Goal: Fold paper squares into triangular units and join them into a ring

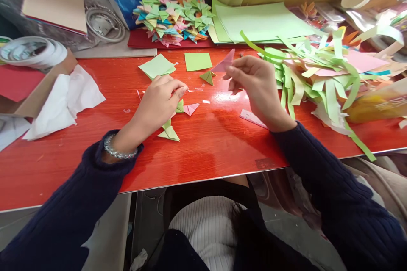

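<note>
My right hand (254,80) pinches a pink folded paper triangle (225,62) between thumb and fingers, raised a little over the red table (210,148). My left hand (162,99) is closed, thumb against fingers, above some folded pieces; what it pinches, if anything, I cannot make out. Partly hidden under it are a pink folded piece (191,109) and a pale green one (170,134). An olive green folded triangle (208,77) lies just below the pink paper. Behind it are a green square sheet (197,62) and a stack of pale green squares (157,67).
Finished-looking multicoloured folded-paper rings (174,19) lie at the back, beside large green sheets (263,21). A heap of paper strips (318,72) spreads at the right. Tape rolls (34,53) and crumpled white tissue (68,99) are left. A ruler (252,118) lies near my right wrist.
</note>
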Available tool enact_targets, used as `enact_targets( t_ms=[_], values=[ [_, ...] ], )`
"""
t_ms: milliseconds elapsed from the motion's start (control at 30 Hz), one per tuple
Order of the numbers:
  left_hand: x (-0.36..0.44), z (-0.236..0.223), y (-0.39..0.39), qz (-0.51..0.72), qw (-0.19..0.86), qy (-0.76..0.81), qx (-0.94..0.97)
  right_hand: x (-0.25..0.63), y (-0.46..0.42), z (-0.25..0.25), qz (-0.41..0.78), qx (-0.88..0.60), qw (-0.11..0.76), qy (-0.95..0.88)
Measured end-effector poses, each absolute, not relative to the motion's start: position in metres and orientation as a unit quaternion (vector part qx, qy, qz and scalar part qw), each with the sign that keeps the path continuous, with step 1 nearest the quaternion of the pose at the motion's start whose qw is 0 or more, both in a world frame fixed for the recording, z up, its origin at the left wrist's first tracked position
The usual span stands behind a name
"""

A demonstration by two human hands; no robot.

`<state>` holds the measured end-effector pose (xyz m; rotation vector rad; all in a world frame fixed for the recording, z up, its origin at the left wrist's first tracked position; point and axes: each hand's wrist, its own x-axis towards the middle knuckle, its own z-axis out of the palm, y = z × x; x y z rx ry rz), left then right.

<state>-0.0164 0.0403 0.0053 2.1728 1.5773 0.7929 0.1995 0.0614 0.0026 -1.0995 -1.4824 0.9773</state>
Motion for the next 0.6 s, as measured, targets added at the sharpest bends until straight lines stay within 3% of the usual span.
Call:
enact_targets(
  t_ms=[100, 233, 300, 433, 600],
  values=[
    [-0.016, 0.001, 0.042, 0.272, 0.156, 0.567, 0.762, 0.204, 0.069, 0.001, 0.401, -0.473, 0.481, -0.620],
    [-0.012, -0.002, 0.042, 0.300, 0.217, 0.568, 0.735, 0.192, 0.067, -0.007, 0.410, -0.481, 0.376, -0.678],
    [-0.012, -0.004, 0.042, 0.319, 0.228, 0.573, 0.720, 0.188, 0.069, -0.010, 0.348, -0.501, 0.351, -0.710],
    [-0.017, -0.003, 0.047, 0.323, 0.222, 0.575, 0.719, 0.187, 0.094, -0.018, 0.151, -0.521, 0.381, -0.749],
    [-0.029, 0.005, 0.051, 0.233, 0.178, 0.540, 0.789, 0.184, 0.122, -0.034, 0.106, -0.523, 0.308, -0.787]
  ],
)
